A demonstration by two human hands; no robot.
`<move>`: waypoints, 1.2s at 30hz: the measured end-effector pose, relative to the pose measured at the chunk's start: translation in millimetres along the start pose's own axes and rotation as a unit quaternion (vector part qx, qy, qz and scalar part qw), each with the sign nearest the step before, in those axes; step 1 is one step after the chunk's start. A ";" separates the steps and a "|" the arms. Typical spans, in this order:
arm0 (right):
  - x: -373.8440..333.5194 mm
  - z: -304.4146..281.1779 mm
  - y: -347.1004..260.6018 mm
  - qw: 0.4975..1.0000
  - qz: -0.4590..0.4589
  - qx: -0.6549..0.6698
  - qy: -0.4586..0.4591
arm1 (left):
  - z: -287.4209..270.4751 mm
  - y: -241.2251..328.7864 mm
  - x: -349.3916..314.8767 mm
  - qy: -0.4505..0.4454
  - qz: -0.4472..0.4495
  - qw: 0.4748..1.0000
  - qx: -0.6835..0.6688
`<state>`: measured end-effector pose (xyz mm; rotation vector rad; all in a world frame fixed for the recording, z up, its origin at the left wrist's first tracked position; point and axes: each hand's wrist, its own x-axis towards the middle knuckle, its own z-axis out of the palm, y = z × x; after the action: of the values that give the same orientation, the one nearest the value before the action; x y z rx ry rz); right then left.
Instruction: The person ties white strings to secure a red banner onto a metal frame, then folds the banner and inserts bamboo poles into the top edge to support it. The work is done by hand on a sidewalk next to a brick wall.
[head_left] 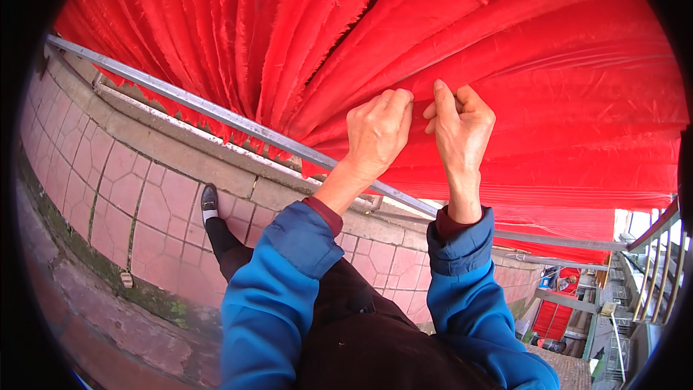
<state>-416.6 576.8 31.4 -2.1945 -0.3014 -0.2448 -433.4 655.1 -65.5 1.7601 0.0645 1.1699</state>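
Red cloth (462,36), quick pass. It fills the space ahead of you, beyond the slanting metal rail (253,128).

"How do my hands read?"

"Your left hand (377,130) and right hand (462,130) sit side by side against the cloth in view, wrists raised. On both, the fingers (395,105) curl in near the thumbs. Can't tell whether the tips meet or pinch anything."

"So how do I do this bit well?"

"My read: you're handling the cloth, probably a fold or loose thread. Take one layer at a time, keep both hands close together, pull gently and evenly. Watch the rail under your left wrist; I'd guess ragged cloth could snag there."

"And the cloth itself?"

"Bright red, slight sheen. Left side bunches into deep pleats with frayed edges, converging near the rail; tattered ends show below it. Right side runs smoother, with long creases and fine lines. Pink paving (159,206) lies below, left of you."
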 end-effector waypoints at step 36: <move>4.3 -19.9 19.1 0.999 -0.005 0.039 -0.012 | -25.4 7.3 39.7 0.058 -0.004 0.998 0.000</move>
<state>-408.0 550.3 29.9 -2.1207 -0.3313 -0.2089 -433.8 689.1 -32.1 1.6893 0.1397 1.2648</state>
